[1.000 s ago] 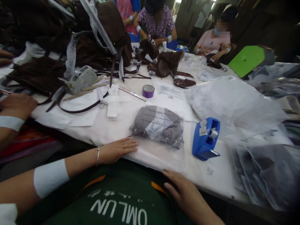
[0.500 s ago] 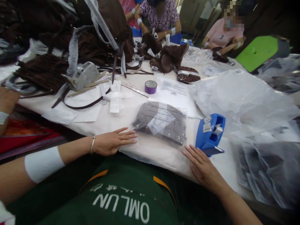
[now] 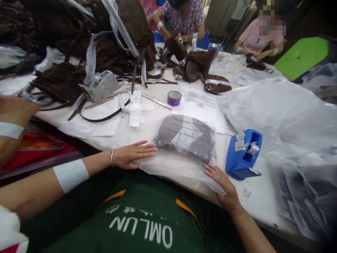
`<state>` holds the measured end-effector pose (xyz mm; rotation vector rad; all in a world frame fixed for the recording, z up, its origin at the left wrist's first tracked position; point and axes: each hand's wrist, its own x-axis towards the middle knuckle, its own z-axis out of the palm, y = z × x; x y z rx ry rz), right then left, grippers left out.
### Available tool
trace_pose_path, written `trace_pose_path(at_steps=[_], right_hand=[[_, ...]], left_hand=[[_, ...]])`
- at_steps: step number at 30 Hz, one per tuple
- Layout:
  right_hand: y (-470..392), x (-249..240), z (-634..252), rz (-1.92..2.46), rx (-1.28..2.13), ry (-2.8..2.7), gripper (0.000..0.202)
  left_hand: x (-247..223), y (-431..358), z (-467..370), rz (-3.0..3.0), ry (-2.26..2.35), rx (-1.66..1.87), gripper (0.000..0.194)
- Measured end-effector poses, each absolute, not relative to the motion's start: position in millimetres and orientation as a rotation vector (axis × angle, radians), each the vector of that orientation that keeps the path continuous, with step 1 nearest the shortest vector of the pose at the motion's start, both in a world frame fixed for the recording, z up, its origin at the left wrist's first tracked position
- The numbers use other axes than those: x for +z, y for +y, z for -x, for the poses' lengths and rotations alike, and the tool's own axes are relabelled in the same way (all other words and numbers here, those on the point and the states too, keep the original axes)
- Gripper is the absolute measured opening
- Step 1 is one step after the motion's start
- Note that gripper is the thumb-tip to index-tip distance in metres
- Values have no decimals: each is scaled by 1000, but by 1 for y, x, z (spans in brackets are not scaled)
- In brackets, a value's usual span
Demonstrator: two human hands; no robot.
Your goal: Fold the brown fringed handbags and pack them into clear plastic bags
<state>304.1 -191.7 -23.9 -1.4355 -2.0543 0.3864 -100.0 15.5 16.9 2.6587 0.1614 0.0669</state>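
Observation:
A clear plastic bag (image 3: 173,164) lies on the table in front of me, its loose end spread along the near edge. Inside it is a dark handbag (image 3: 167,130) with small metal eyelets and a white paper showing through the printed film. My left hand (image 3: 134,154) rests with straight fingers on the left side of the loose end. At the right corner, the outstretched fingers of my right hand (image 3: 222,181) lie on the film; its thumb is hidden. A blue tape dispenser (image 3: 240,151) stands just beyond my right hand.
Brown handbags (image 3: 121,56) are heaped at the back left, near a grey tape dispenser (image 3: 102,86). A purple tape roll (image 3: 174,98) sits behind the packed bag. Filled plastic bags (image 3: 302,193) lie at the right. Co-workers sit across; another person's arm (image 3: 13,123) reaches in from the left.
The loose end of the plastic bag now lies spread toward me. My right hand has come onto its right corner. The whole view has shifted slightly.

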Motion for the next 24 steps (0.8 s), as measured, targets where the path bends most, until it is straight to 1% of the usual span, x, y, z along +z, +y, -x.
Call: trace_pose_path(at_steps=[2, 4, 5, 7, 10, 13, 14, 15, 18, 21, 22, 24], right_hand=[[-191, -23, -304, 1435, 343, -2081, 50], [-190, -21, -305, 1427, 319, -2105, 50], [-190, -19, -305, 1423, 320, -2106, 49], [-192, -18, -303, 1429, 339, -2086, 48], [-199, -21, -293, 1487, 316, -1989, 43], [-204, -26, -272, 1699, 167, -1752, 27], [-205, -27, -263, 1801, 127, -1663, 25], [-204, -27, -255, 1913, 109, -1584, 27], [-196, -23, -235, 2208, 174, -1433, 40], [-187, -16, -229, 2305, 328, -1396, 46], [-184, -14, -229, 2298, 371, -1396, 47], [-181, -12, -230, 2279, 439, -1380, 48]], left_hand=[[10, 14, 91, -2644, 130, 54, 59], [1, 13, 82, -2621, 40, 90, 45], [-3, 13, 79, -2613, 3, 155, 41], [-10, 12, 77, -2600, 2, 362, 39], [-15, 9, 79, -2585, 304, 697, 34], [-15, 1, 74, -2579, 711, 863, 34], [-13, -1, 70, -2577, 857, 863, 37], [-11, -3, 66, -2570, 1006, 828, 39], [-2, -1, 53, -2524, 1409, 542, 44], [10, 12, 47, -2535, 1586, 277, 44], [16, 17, 45, -2566, 1610, 244, 43], [28, 25, 40, -2683, 1557, 317, 38]])
